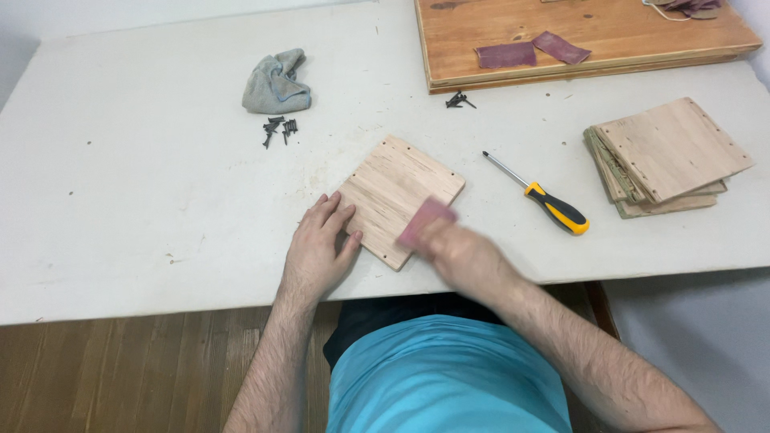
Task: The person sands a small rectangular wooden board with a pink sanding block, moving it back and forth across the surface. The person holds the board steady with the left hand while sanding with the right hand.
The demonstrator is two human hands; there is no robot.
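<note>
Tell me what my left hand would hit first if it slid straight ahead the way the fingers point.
Your left hand already touches the square wooden board; its fingers would slide further onto it.

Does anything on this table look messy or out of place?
Mostly small things. Dark screws lie loose in two heaps: one beside the crumpled grey cloth, another by the big wooden board. The stack of wooden squares is fanned unevenly. Nothing looks broken or spilled.

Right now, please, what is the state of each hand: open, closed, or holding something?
Left hand: open, flat, fingers resting on the edge of the square wooden panel.
Right hand: closed on a reddish piece of sandpaper, pressed on the panel; blurred.
</note>
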